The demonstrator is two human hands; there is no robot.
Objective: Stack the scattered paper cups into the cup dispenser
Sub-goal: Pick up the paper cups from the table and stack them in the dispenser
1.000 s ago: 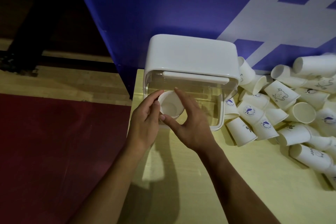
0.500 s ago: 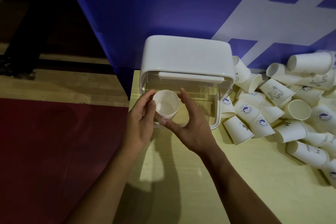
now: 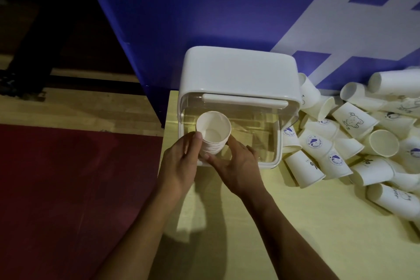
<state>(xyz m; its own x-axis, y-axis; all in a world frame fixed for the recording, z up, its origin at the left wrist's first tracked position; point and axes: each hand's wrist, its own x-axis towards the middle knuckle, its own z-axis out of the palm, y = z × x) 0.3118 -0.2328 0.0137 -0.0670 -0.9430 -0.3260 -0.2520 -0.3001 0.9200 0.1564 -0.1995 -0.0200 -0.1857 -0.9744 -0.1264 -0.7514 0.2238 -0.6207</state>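
Holding a nested stack of paper cups (image 3: 213, 134) between them, both hands met at the front left corner of the cup dispenser (image 3: 238, 88). The left hand (image 3: 179, 163) had its grip closed on the stack's left side, thumb pressed against the ribbed rims just below the top cup's lip. The right hand (image 3: 238, 166) had its grip partly curled, thumb lying along the lower front of the stack and fingers wrapped round its right side, so the stack was pinched from both flanks. The stack stood upright with its mouth open to the camera, several rolled rims showing one under another, and it rose above the clear front compartment of the dispenser at that compartment's left end; whether its base rested on the compartment floor could not be told. The dispenser was a white box with a rounded lid, a white bar handle across the front and clear walls, set on a pale yellow bench (image 3: 295, 223) against a blue-and-white wall panel (image 3: 227, 7). To its right lay a heap of loose cups (image 3: 354, 143), mostly on their sides, some printed with a blue round logo, one with a line-drawn bear.
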